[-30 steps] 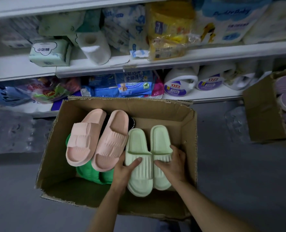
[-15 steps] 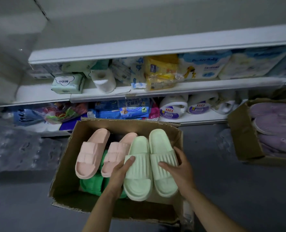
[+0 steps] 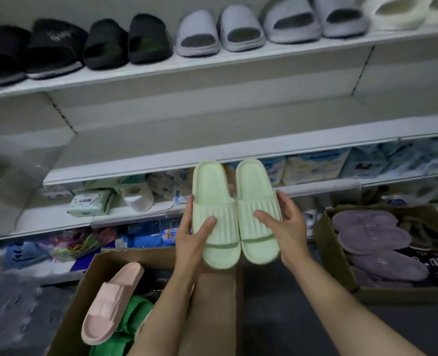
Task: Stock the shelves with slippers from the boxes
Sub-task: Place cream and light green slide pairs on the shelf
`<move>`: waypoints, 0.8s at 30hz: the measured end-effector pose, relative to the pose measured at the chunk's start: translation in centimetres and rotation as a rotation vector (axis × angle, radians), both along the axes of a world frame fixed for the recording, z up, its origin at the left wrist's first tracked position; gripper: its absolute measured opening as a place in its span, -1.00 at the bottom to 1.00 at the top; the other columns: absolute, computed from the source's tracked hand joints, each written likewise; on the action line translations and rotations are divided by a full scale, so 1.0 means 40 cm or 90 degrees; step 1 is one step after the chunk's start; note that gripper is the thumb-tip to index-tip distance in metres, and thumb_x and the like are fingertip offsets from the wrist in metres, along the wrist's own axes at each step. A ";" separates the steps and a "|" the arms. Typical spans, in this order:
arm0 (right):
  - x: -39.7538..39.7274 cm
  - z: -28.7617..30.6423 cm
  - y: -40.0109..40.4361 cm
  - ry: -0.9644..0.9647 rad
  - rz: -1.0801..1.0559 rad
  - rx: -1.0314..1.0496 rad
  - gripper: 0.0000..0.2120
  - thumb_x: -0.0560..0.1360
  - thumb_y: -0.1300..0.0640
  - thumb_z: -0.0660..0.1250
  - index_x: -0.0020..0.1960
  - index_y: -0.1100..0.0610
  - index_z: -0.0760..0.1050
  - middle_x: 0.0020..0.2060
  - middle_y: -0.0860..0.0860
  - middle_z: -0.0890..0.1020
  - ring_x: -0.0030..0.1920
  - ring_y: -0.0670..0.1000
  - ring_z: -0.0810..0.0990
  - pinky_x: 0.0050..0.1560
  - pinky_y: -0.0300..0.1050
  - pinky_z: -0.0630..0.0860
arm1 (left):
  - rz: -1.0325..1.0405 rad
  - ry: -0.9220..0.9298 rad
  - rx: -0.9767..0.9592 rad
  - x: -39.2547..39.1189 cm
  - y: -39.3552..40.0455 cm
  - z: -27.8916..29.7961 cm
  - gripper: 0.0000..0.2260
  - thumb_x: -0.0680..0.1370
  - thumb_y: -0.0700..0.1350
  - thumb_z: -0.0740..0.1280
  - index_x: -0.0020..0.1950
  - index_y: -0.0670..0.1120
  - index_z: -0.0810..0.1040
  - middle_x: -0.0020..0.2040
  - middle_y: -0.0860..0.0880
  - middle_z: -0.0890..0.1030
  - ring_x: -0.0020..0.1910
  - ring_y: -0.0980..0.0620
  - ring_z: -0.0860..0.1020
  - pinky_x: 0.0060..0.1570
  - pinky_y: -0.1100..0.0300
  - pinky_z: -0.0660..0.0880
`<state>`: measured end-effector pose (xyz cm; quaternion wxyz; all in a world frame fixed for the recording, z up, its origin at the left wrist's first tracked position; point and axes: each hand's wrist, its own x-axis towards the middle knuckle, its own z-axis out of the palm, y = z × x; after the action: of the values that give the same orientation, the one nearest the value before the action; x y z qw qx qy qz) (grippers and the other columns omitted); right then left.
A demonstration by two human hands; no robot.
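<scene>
You hold a pair of pale green slippers (image 3: 235,214) side by side in the air, above the far right corner of the open cardboard box (image 3: 212,299) and in front of the shelving, toes toward you and heels pointing away. Your left hand (image 3: 192,237) grips the left slipper, thumb curled over its ribbed strap and fingers wrapped along its outer edge; your right hand (image 3: 287,224) grips the right one the same way, thumb on the strap and fingers behind the outer side. The two slippers touch along their inner edges. Below, a pink slipper (image 3: 110,301) lies tilted in the box on top of bright green ones (image 3: 133,319). To the right, a second box (image 3: 341,255) holds purple slippers (image 3: 374,237). It looks like you are in the carry step, pair lifted clear of the box and not yet placed. The middle shelf (image 3: 238,147) just beyond the heels shows bare board, while the top shelf (image 3: 212,65) already carries black slippers (image 3: 58,44) at the left and pale grey ones (image 3: 238,29) further right. The next move likely calls for raising the pair level, keeping both pressed together, and setting them flat on the bare shelf before you let go. Below it, tissue packs (image 3: 89,204) and other goods fill the lower shelves.
</scene>
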<state>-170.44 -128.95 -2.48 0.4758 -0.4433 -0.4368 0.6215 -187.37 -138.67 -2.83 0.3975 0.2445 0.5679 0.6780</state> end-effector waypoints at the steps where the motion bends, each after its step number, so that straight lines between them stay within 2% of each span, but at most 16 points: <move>1: 0.034 0.029 0.029 0.002 -0.008 0.022 -0.47 0.33 0.36 0.54 0.18 -0.03 0.53 0.01 -0.12 0.68 -0.02 -0.15 0.67 -0.14 -0.28 0.58 | 0.002 0.018 0.016 0.029 0.033 0.029 -0.32 0.43 -0.10 0.51 0.48 0.22 0.35 0.37 0.07 0.55 0.28 -0.02 0.58 0.27 -0.11 0.52; 4: 0.143 0.116 0.109 0.017 -0.040 0.071 -0.40 0.32 0.33 0.56 0.30 0.04 0.50 0.09 -0.07 0.66 0.06 -0.09 0.66 -0.08 -0.23 0.58 | 0.003 0.055 0.072 0.135 0.133 0.116 -0.32 0.41 -0.05 0.57 0.45 0.25 0.38 0.40 0.08 0.52 0.31 -0.02 0.55 0.27 -0.11 0.51; 7: 0.256 0.205 0.178 0.048 -0.069 0.116 -0.36 0.34 0.34 0.54 0.36 0.07 0.46 0.08 -0.11 0.65 0.03 -0.15 0.66 -0.11 -0.31 0.56 | 0.001 0.031 0.129 0.250 0.221 0.203 -0.32 0.38 -0.11 0.53 0.45 0.20 0.40 0.36 0.09 0.56 0.27 0.01 0.58 0.22 -0.02 0.56; 9: 0.331 0.263 0.220 0.054 -0.083 0.150 -0.37 0.34 0.33 0.54 0.34 0.02 0.46 0.07 -0.15 0.65 0.03 -0.18 0.65 -0.08 -0.30 0.57 | -0.009 0.020 0.163 0.322 0.277 0.253 -0.33 0.36 -0.11 0.50 0.43 0.18 0.41 0.34 0.07 0.58 0.25 0.00 0.59 0.19 0.00 0.57; 15: 0.530 0.416 0.336 0.075 -0.121 0.229 -0.39 0.35 0.31 0.53 0.34 0.03 0.48 0.11 -0.13 0.65 0.07 -0.12 0.66 -0.01 -0.18 0.62 | -0.059 0.015 0.230 0.505 0.440 0.389 -0.36 0.36 -0.09 0.51 0.40 0.22 0.44 0.34 0.05 0.58 0.26 -0.04 0.59 0.21 -0.08 0.55; 20: 0.642 0.497 0.434 0.097 -0.184 0.281 -0.37 0.32 0.29 0.55 0.34 0.06 0.47 0.13 -0.07 0.65 0.09 -0.09 0.65 0.00 -0.19 0.61 | -0.127 0.046 0.290 0.610 0.571 0.484 -0.37 0.40 -0.10 0.50 0.43 0.20 0.42 0.35 0.07 0.57 0.29 -0.04 0.58 0.27 -0.14 0.51; 24: 0.714 0.565 0.516 0.077 -0.217 0.329 -0.35 0.32 0.30 0.55 0.36 0.09 0.46 0.11 -0.10 0.65 0.08 -0.08 0.66 0.06 -0.14 0.61 | -0.169 0.044 0.320 0.675 0.682 0.537 -0.33 0.41 -0.14 0.52 0.48 0.13 0.40 0.37 0.05 0.56 0.29 -0.05 0.57 0.27 -0.18 0.51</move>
<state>-141.89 -108.32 20.12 0.6952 -0.3367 -0.4708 0.4262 -160.38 -111.38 18.64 0.3898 0.4307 0.3583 0.7309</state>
